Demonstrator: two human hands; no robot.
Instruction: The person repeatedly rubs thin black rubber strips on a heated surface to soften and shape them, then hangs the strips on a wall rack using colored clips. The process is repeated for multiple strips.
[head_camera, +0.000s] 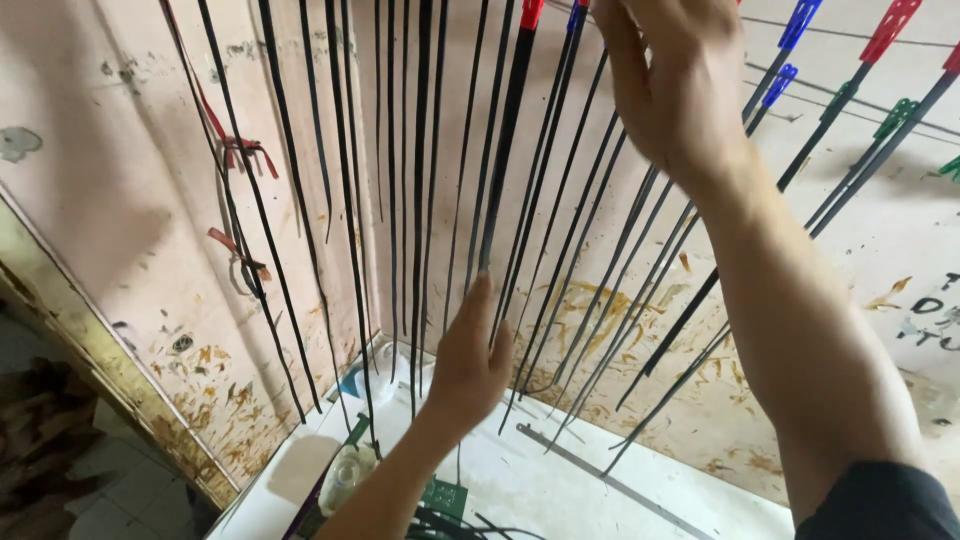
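A hanging black strip (497, 210) is touched by the left hand (470, 360), fingers together, ungripped. Right hand (670, 80) is raised near the strip's red clip (531, 12); grip cannot be told. Strip judged light, floppy; best pinched mid-length.

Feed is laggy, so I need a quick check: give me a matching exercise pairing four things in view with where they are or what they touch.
Things:
1. left hand
2. right hand
3. metal ruler
4. red clip

Places:
A. raised at the top of the strips
B. flat on the white table
C. upper right, on a strip's end
D. fingertips against the hanging black strips, low down

Pairs: 1-D, 2-A, 3-B, 4-C
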